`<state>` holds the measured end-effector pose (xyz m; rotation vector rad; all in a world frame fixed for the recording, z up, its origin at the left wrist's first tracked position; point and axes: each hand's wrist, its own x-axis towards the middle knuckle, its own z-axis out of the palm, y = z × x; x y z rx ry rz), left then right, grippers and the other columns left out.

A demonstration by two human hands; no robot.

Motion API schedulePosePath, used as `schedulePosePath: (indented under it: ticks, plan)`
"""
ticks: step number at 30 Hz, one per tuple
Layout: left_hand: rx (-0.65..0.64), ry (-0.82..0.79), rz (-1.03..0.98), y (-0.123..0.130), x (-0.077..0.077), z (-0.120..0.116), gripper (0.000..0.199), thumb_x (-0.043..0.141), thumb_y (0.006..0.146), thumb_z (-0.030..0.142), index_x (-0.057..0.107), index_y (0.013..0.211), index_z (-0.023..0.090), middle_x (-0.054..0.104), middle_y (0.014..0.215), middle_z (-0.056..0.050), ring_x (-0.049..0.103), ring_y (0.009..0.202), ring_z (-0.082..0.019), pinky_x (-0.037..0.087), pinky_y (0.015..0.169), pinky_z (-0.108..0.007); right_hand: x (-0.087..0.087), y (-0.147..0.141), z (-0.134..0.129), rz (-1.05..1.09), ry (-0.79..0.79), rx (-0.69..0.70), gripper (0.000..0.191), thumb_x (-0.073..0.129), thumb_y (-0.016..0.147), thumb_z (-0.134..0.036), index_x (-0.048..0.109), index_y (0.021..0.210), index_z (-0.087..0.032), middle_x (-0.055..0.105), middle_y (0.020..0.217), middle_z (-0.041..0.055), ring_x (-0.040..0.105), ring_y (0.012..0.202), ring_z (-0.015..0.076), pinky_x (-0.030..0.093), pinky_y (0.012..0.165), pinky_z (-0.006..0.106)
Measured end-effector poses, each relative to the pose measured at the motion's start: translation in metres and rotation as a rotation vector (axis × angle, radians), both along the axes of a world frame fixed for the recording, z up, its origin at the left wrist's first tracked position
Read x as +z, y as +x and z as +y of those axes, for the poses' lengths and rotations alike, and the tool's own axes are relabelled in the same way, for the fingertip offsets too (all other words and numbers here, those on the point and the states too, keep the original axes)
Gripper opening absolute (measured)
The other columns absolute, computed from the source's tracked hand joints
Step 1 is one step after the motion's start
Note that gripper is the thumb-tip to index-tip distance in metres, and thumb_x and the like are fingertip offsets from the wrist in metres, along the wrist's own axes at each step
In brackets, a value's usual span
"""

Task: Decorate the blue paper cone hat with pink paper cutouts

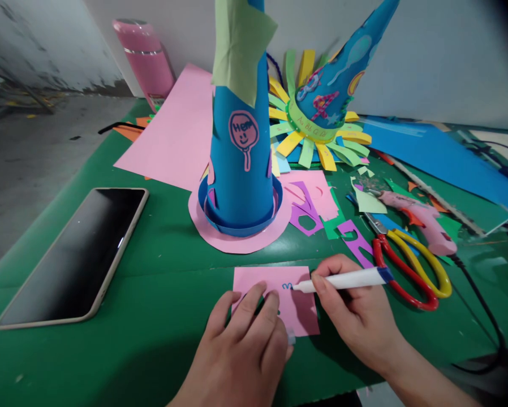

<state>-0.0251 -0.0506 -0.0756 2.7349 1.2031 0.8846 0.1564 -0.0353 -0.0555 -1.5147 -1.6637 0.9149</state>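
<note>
A small pink paper square (pixel 307 319) lies on the green table in front of me, with a short curvy blue mark near its middle. My left hand (pixel 249 339) rests on its left part, fingers spread and pressing down; a small pale object (pixel 291 337) peeks out beside that hand, its kind unclear. In my right hand (pixel 356 314) is a white marker (pixel 343 280) with a blue end, gripped between thumb and fingers. Its tip meets the paper at the blue mark. Just behind the square stands a blue paper cone hat (pixel 243 192) with a pink brim.
A phone (pixel 78 254) lies at left. Scissors (pixel 407 260) and a pink glue gun (pixel 423 220) with its cord are at right, among paper scraps (pixel 307 220). Behind are a decorated cone hat (pixel 330 96), a pink sheet (pixel 169 130) and a pink bottle (pixel 146 62).
</note>
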Motion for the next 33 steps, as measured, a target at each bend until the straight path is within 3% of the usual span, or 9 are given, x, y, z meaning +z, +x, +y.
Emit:
schedulePosePath:
  ticks: [9,21,33]
  plan:
    - [-0.007,-0.030,0.006,0.0003,0.0050,0.0005,0.018,0.046,0.084,0.024,0.063,0.082,0.017,0.069,0.102,-0.006,0.058,0.100,-0.025,0.031,0.090,-0.038,0.0011,-0.0005,0.0001,-0.051,0.016,-0.015,0.009,0.046,0.084,-0.025,0.048,0.076,-0.021,0.038,0.047,-0.0079,0.035,0.039,0.0082,0.029,0.037,0.020]
    - [-0.003,-0.023,0.008,-0.0003,0.0012,0.0004,0.018,0.047,0.084,0.024,0.063,0.082,0.017,0.069,0.102,-0.005,0.058,0.102,-0.025,0.031,0.091,-0.038,0.0014,0.0001,0.0003,-0.085,0.023,-0.078,0.011,0.046,0.083,-0.026,0.049,0.074,-0.021,0.050,0.054,-0.0038,0.039,0.041,0.0088,0.031,0.038,0.021]
    - [0.003,-0.043,0.021,-0.0006,0.0054,0.0004,0.019,0.045,0.085,0.023,0.063,0.083,0.018,0.069,0.103,-0.005,0.057,0.103,-0.024,0.033,0.090,-0.039,0.0036,0.0000,-0.0001,-0.055,0.035,-0.050,0.012,0.047,0.082,-0.023,0.047,0.071,-0.020,0.039,0.046,-0.0079,0.035,0.037,0.0073,0.027,0.036,0.019]
